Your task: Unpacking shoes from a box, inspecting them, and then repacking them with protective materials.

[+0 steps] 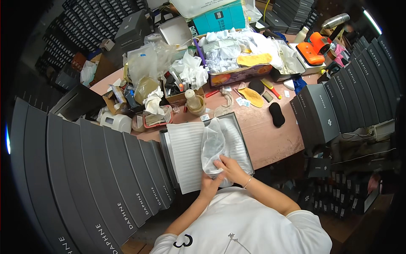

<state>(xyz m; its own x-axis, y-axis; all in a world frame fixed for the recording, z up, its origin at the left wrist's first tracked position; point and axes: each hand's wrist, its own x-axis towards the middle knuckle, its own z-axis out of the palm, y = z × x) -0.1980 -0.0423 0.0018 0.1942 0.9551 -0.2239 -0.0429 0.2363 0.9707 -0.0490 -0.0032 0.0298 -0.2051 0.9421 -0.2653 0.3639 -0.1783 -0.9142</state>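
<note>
An open grey shoe box (248,149) lined with white ribbed tissue paper lies at the table's near edge. Inside it rests a translucent white bag (213,144) with something wrapped in it. My left hand (209,185) grips the bag's near end from below. On the same end, just to the right, my right hand (230,167) pinches the bag. A thin bracelet shows on my right wrist.
Rows of grey shoe boxes (110,178) stand at my left, and more grey boxes (330,110) at my right. The pink table (270,139) carries black insoles (277,114), a yellow insole (253,97), a tape roll (195,105), crumpled paper and an orange tool (313,48).
</note>
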